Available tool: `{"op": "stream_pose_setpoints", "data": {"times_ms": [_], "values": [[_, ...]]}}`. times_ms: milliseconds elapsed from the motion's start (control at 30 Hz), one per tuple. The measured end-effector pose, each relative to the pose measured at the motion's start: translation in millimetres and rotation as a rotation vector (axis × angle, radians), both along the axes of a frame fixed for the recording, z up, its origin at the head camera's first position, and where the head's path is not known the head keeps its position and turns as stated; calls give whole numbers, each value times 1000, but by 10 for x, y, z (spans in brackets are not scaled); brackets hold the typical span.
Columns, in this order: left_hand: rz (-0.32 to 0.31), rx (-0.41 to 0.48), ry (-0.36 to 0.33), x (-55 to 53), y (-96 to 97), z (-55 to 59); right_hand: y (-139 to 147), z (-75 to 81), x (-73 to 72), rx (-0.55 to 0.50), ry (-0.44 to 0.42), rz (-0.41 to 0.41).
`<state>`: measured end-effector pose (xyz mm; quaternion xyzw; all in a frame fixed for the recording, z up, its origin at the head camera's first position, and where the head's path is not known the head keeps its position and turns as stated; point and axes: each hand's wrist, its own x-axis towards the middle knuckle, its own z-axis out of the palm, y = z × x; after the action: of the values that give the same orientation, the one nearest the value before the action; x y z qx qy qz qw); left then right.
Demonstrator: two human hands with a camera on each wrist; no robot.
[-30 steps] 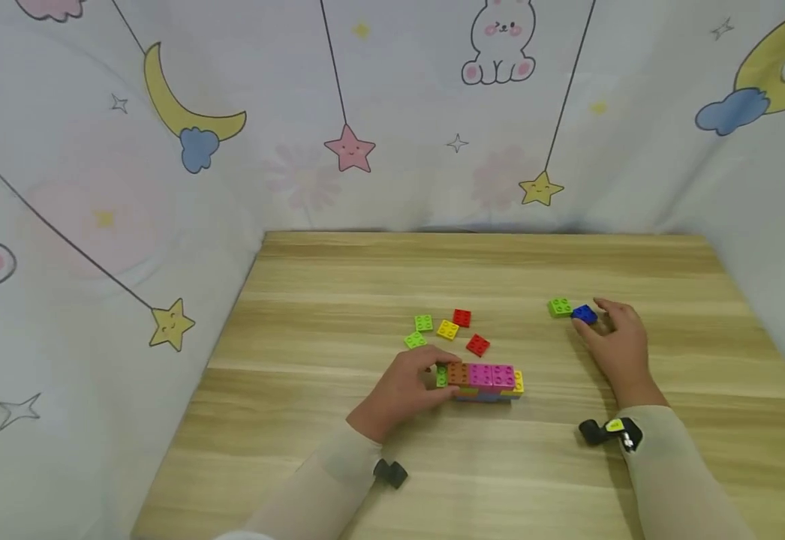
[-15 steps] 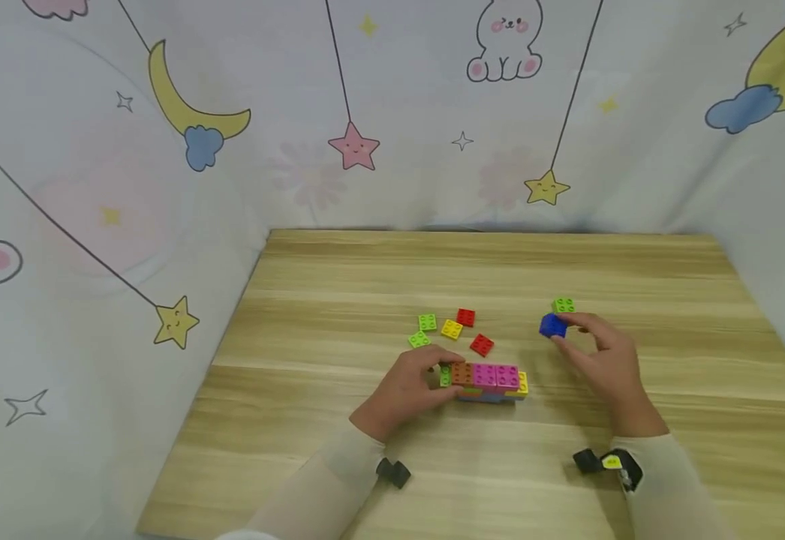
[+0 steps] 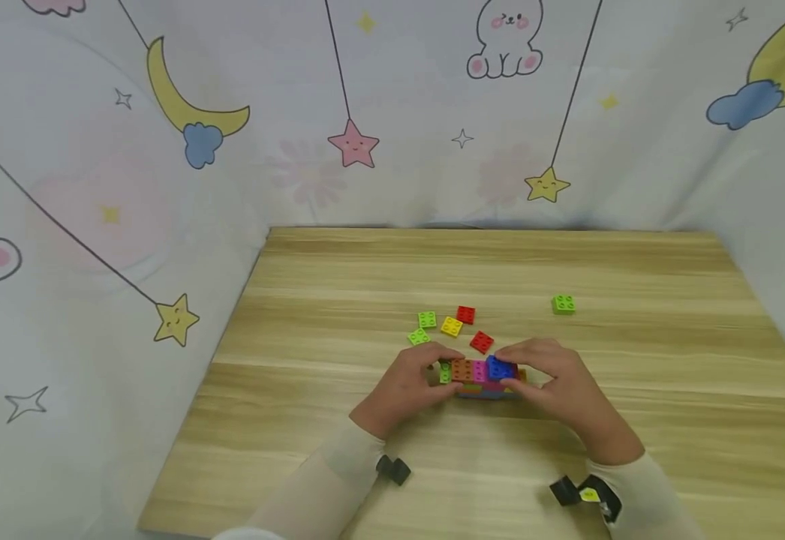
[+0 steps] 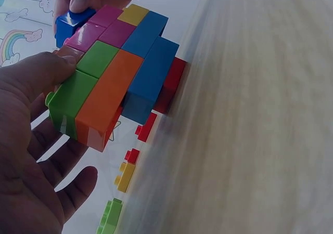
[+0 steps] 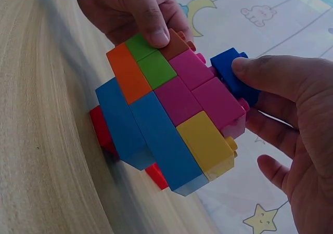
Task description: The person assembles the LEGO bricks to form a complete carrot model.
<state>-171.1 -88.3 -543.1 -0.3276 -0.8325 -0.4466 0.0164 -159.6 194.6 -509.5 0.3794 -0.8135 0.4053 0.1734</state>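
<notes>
A many-coloured wall of stacked toy bricks (image 5: pixel 177 101) stands on the wooden table, with a red brick at its foot, blue and orange ones above, then green, magenta and yellow. My left hand (image 3: pixel 402 386) grips its left end, thumb on the brown and green bricks. Between thumb and fingers, my right hand (image 3: pixel 561 382) pinches a dark blue brick (image 3: pixel 500 368) over the magenta bricks at the top. In the right wrist view the blue brick (image 5: pixel 234 75) sits slightly tilted at the magenta studs, its far side hidden by the fingers.
Behind the wall lie loose bricks: two light green (image 3: pixel 427 319), a yellow (image 3: pixel 452 326) and two red (image 3: pixel 482 342). Another light green brick (image 3: pixel 563 304) lies farther right. A printed cloth (image 3: pixel 392 180) hangs behind the table's back edge.
My right hand has picked up the dark blue brick from beside the right-hand green one and carried it left onto the wall's top. My left hand keeps its grip on the wall.
</notes>
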Motion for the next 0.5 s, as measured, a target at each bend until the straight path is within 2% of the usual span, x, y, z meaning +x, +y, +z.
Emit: {"op": "stream_pose_setpoints", "data": {"times_ms": [500], "values": [[17,-15,-21,6,14,16,-40,80,36,101,8,-40]]}}
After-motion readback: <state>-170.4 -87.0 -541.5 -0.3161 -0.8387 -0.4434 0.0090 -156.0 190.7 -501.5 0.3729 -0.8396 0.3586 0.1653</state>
